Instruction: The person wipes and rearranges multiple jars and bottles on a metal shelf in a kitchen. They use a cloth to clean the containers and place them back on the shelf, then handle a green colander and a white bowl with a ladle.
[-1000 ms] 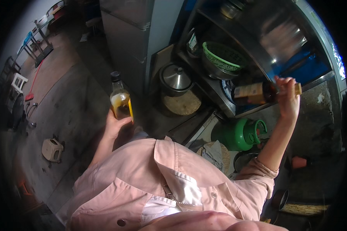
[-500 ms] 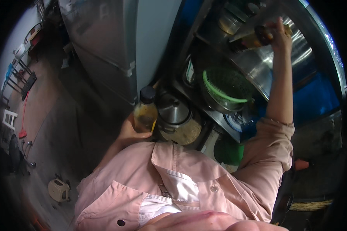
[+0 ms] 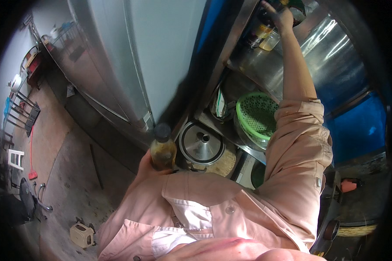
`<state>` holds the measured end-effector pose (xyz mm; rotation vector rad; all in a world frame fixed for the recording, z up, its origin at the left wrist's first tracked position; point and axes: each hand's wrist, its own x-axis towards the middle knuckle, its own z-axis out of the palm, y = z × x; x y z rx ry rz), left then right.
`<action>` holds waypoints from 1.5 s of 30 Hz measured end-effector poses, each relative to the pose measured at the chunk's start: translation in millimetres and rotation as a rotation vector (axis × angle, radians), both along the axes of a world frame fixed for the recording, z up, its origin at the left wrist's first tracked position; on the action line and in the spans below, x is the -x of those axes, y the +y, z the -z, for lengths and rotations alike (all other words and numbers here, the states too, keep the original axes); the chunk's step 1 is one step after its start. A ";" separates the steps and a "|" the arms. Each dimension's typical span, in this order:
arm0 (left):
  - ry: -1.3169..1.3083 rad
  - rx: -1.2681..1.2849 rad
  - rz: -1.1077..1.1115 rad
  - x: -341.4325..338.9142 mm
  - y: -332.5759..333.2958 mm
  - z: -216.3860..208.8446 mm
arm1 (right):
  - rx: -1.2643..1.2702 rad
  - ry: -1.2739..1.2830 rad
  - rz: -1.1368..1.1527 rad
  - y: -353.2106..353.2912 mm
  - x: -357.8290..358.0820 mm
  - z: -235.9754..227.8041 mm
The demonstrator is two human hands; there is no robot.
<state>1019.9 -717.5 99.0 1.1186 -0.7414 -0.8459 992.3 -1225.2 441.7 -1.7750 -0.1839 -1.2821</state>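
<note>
My left hand (image 3: 149, 167), low by my waist, is wrapped round a clear bottle (image 3: 163, 155) with a black cap and murky yellow-brown contents. Stretched far out to the upper right, my right hand (image 3: 284, 19) reaches over a steel shelf. Its fingers close about the upper part of a dark bottle (image 3: 260, 29) with a coloured label, which stands nearly upright there. Part of that grip is cut off or blurred at the upper edge. A small jar with pale yellow contents (image 3: 270, 41) is right beside the dark bottle.
Below the shelf are a green strainer basket (image 3: 258, 114) in a metal bowl and a lidded steel pot (image 3: 202, 142) next to a round wooden board (image 3: 223, 162). A tall grey refrigerator (image 3: 161, 52) stands to the left. A beige stool (image 3: 82, 235) is on the floor.
My right hand has moved up and left along the shelf with the dark bottle, which went from lying tilted to nearly upright. My left hand still holds the clear bottle. The view has shifted.
</note>
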 end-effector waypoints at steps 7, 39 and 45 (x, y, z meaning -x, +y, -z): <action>-0.133 -0.088 -0.007 -6.3 -19.9 -4.0 | 0.736 0.265 1.022 -23.8 18.1 25.8; -0.859 0.576 -0.329 93.0 -308.4 -229.1 | 0.173 0.469 1.033 60.4 316.2 150.4; -0.846 0.329 -0.584 82.7 -392.3 -224.9 | 0.268 0.438 1.116 73.8 324.7 148.5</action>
